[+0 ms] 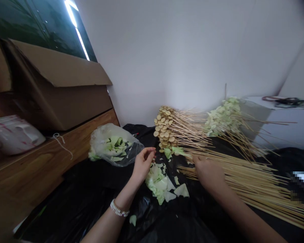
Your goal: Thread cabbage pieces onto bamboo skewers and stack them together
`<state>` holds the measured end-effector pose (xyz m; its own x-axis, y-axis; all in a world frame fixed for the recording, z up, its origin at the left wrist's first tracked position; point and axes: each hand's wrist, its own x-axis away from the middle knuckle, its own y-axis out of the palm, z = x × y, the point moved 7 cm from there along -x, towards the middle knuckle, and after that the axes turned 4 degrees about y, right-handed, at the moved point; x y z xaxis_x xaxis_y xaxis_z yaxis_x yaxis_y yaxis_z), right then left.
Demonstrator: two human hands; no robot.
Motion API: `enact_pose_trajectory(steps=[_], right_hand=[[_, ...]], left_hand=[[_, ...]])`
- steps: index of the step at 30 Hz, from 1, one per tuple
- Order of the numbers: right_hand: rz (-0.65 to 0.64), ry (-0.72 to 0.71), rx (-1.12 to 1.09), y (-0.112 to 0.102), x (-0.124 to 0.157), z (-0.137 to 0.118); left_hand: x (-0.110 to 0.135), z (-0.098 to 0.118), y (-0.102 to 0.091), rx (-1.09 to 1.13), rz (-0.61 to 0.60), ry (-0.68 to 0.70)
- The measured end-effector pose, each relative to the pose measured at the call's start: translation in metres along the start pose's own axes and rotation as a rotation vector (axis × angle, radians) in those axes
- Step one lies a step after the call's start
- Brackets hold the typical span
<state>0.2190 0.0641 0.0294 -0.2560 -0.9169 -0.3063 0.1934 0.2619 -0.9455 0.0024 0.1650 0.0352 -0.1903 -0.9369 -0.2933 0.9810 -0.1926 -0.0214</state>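
Note:
My right hand [209, 171] is closed round a bamboo skewer, most of which the hand hides. Pale green cabbage pieces [178, 151] sit at the skewer's left end, beside the potato slices. Left of them, my left hand [142, 164] is raised with its fingers stretched out and the thumb below them; nothing shows in it. Below and between the hands lies a pile of torn cabbage leaves [158, 182] on black plastic sheeting [91, 195]. Long bare bamboo skewers [258, 182] lie in a wide bundle under and beyond my right hand.
Skewered potato slices [164, 130] are stacked at the back, near the wall. Cabbage skewers [224, 116] are heaped to their right, against a white box [281, 125]. A clear plastic bag [111, 143] holds cabbage at left. A cardboard box [66, 104] stands on a wooden surface.

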Motion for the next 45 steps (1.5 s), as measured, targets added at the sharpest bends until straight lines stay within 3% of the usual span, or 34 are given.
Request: enact_pose_trajectory(steps=[4,7,12,21,29,33,38,43,45], right_hand=[[0.008,-0.135,-0.08,0.0,0.005,-0.017],[0.052,-0.135,-0.14,-0.003,0.007,-0.021],[0.054,-0.028,-0.151,-0.002,0.003,-0.011],[-0.06,-0.021,-0.142,0.003,0.001,-0.013],[-0.039,-0.021,-0.157,0.002,0.002,-0.014],[-0.013,-0.051,-0.173,0.001,0.003,-0.016],[-0.01,-0.039,-0.172,0.003,0.002,-0.015],[0.006,-0.038,-0.184,0.005,0.002,-0.013],[0.012,-0.034,-0.194,0.004,0.002,-0.012]], left_hand=[[-0.001,0.01,-0.008,-0.257,0.057,0.196],[-0.004,0.01,-0.008,-0.366,0.017,0.256],[-0.006,0.0,0.0,-0.563,-0.158,0.291],[0.005,-0.012,0.022,-0.794,-0.469,0.366],[0.003,-0.01,0.031,-1.032,-0.626,0.44],[-0.001,-0.02,0.033,-0.995,-0.694,0.433],[-0.003,-0.027,0.03,-0.943,-0.613,0.435],[-0.001,-0.018,0.026,-0.81,-0.651,0.391],[-0.003,-0.008,0.021,-0.73,-0.586,0.35]])
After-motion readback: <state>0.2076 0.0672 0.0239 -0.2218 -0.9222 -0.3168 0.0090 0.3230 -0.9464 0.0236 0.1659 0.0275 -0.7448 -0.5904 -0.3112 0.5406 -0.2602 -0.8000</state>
